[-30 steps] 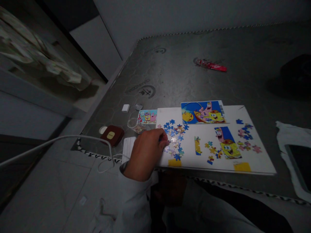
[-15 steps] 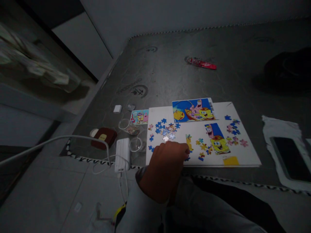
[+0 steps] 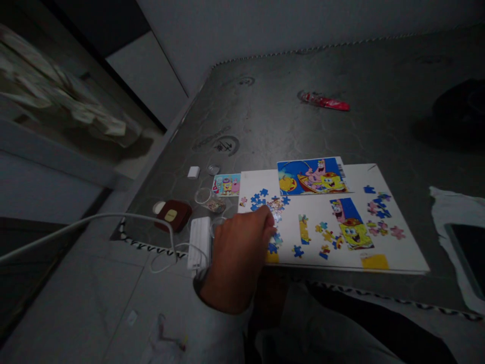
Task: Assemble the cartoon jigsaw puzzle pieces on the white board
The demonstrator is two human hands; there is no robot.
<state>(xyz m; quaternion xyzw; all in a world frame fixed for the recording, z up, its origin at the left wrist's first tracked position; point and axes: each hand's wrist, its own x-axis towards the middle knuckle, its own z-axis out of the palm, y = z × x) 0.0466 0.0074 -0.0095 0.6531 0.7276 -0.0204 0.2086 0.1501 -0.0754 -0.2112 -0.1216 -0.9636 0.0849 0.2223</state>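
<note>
My left hand reaches over the left part of a white board, back upward, fingers curled together. Whatever its fingertips hold is hidden. Beside and under them lies a cluster of mostly blue jigsaw pieces. A yellow joined strip and a single blue piece lie to its right. Farther right are loose yellow pieces and a joined cartoon section. A picture card overlaps the board's back edge. My right hand appears as a dark patch below the board's front edge, its fingers hidden.
Left of the board are a white power bank with a cable, a brown box, clear containers and a white adapter. A red wrapper lies farther back. A phone rests on white material at right.
My left hand has moved left across the board, from beside the yellow strip to the blue cluster. The single blue piece is now uncovered. The view has shifted slightly.
</note>
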